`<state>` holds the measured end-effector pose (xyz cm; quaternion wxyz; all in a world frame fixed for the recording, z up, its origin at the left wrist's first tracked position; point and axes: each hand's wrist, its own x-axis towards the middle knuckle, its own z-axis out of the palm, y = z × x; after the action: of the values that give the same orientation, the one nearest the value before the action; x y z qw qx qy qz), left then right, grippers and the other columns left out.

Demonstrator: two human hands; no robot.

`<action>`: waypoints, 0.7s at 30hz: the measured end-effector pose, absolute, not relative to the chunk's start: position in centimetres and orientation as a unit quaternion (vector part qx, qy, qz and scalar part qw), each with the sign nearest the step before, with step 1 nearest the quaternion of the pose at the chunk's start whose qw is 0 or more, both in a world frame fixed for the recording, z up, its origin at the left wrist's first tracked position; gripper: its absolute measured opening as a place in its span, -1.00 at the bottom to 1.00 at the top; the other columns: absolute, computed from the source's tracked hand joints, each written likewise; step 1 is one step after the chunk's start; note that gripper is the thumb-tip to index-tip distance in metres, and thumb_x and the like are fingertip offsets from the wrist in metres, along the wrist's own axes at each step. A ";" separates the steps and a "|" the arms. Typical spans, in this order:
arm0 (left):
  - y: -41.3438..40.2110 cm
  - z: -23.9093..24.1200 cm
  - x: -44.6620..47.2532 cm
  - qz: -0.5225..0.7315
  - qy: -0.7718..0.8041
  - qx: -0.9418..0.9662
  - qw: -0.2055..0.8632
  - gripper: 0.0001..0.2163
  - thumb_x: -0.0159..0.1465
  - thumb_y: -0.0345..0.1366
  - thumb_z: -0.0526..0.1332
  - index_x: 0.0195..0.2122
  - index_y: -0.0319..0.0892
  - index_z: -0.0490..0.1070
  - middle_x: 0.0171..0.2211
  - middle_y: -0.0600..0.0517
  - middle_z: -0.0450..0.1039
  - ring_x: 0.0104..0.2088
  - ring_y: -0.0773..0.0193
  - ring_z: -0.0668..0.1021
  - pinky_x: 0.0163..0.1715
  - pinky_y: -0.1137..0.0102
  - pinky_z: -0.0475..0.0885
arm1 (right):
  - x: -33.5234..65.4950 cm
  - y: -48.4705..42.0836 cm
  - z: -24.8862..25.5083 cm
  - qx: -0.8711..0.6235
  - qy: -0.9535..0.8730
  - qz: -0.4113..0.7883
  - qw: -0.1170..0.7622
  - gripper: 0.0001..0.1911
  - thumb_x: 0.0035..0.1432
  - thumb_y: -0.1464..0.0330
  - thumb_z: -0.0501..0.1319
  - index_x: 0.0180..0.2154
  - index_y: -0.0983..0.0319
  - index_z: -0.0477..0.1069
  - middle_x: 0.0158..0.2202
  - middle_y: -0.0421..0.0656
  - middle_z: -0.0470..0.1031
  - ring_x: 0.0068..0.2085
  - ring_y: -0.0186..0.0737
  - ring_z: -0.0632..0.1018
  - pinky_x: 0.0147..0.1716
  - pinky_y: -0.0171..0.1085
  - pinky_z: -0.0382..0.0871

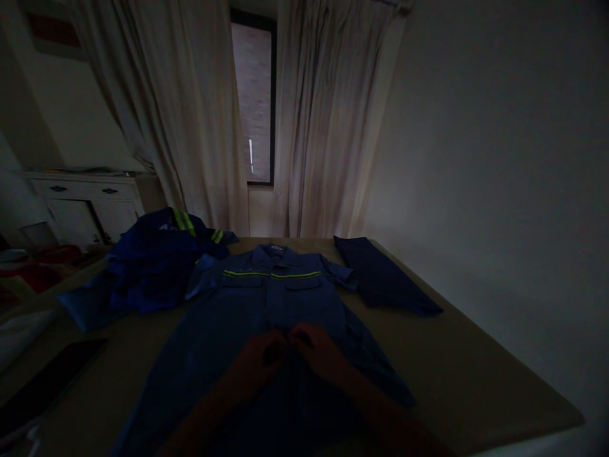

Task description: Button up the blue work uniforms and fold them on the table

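A blue short-sleeved work shirt (247, 304) lies spread face up on the table, its collar toward the window and a yellow-green stripe across the chest. My left hand (261, 358) and my right hand (316, 349) meet at the middle of its front, below the chest pockets. The fingers of both hands are closed in a pinch on the shirt's front edges. The room is dark, so the exact spot between the fingertips is hard to make out.
A heap of blue clothes (152, 266) with reflective bands lies at the left. A folded dark blue garment (385, 276) rests at the right of the table (457, 374). A black phone-like slab (52, 381) is near left. Behind are curtains (190, 114) and a white cabinet (85, 197).
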<state>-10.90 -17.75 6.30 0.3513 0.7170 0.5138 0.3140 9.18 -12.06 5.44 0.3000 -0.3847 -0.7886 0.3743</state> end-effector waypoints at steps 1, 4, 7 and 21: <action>-17.7 6.4 -11.0 0.321 0.515 0.711 0.354 -0.88 0.25 -0.27 0.26 -0.20 -0.12 0.46 -0.30 0.04 0.57 -0.26 0.18 0.57 -0.25 0.36 0.36 | 9.2 -12.0 5.6 -0.388 -0.787 0.375 0.299 -0.90 0.25 0.35 0.24 -0.25 0.21 0.53 -0.35 -0.21 0.57 -0.32 -0.24 0.53 -0.33 -0.31 0.28; -17.7 6.7 -11.3 0.330 0.527 0.694 0.364 -0.82 0.21 -0.29 0.30 -0.15 -0.11 0.47 -0.25 0.04 0.60 -0.20 0.16 0.60 -0.19 0.36 0.40 | 9.2 -12.1 6.1 -0.399 -0.786 0.374 0.286 -0.90 0.20 0.33 0.29 -0.29 0.23 0.53 -0.39 -0.22 0.55 -0.36 -0.26 0.51 -0.38 -0.32 0.25; -17.7 7.0 -11.5 0.319 0.542 0.695 0.349 -0.72 0.20 -0.30 0.29 -0.04 -0.08 0.46 -0.20 0.05 0.63 -0.16 0.15 0.63 -0.14 0.34 0.43 | 9.4 -12.4 6.7 -0.403 -0.793 0.372 0.266 -0.94 0.16 0.39 0.28 -0.31 0.24 0.54 -0.43 -0.23 0.54 -0.39 -0.29 0.49 -0.41 -0.34 0.21; -18.1 6.5 -11.5 0.252 0.541 0.766 0.239 -0.77 0.32 -0.29 0.21 -0.03 -0.01 0.56 -0.05 0.06 0.63 -0.04 0.18 0.61 0.02 0.33 0.41 | 9.8 -12.4 6.6 -0.393 -0.789 0.415 0.227 -0.86 0.08 0.34 0.40 -0.28 0.23 0.61 -0.37 -0.19 0.61 -0.35 -0.26 0.55 -0.41 -0.37 0.28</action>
<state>-11.46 -18.08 6.51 0.2392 0.7658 0.5414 0.2516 9.76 -12.45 6.56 0.2269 -0.3930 -0.7886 0.4149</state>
